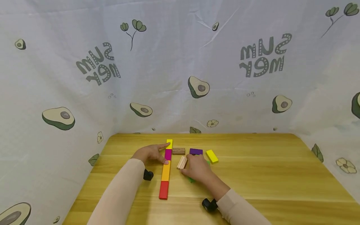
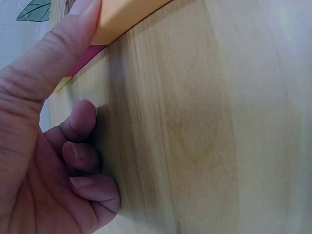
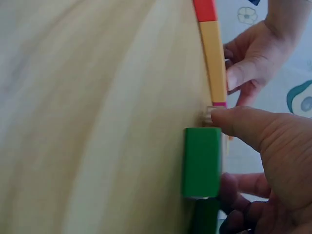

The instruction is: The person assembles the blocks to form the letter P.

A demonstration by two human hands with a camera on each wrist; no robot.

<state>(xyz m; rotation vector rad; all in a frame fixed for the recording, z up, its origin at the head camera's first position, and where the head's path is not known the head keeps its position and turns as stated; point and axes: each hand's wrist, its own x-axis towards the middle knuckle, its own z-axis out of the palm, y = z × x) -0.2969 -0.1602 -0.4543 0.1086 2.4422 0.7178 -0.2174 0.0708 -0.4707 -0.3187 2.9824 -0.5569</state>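
A straight row of blocks runs away from me: red [image 1: 163, 190], orange [image 1: 165, 172], magenta [image 1: 168, 155] and yellow [image 1: 169, 142]. Along its left side rests my left hand [image 1: 150, 153], thumb near the orange-magenta joint and index finger at the yellow block; its other fingers curl loosely in the left wrist view. My right hand [image 1: 199, 168] pinches a light wooden block [image 1: 181, 162] that lies slantwise, right of the row. A brown wooden block [image 1: 178, 151] sits crosswise by the magenta one. Green blocks [image 3: 202, 161] are partly hidden under my right hand.
Beyond my right hand lies a purple block [image 1: 196, 151], and a loose yellow block [image 1: 212, 156] is tilted to its right. Black wrist devices [image 1: 209, 204] hang below both wrists. A printed white cloth [image 1: 174, 115] stands behind the wooden table [image 1: 267, 175].
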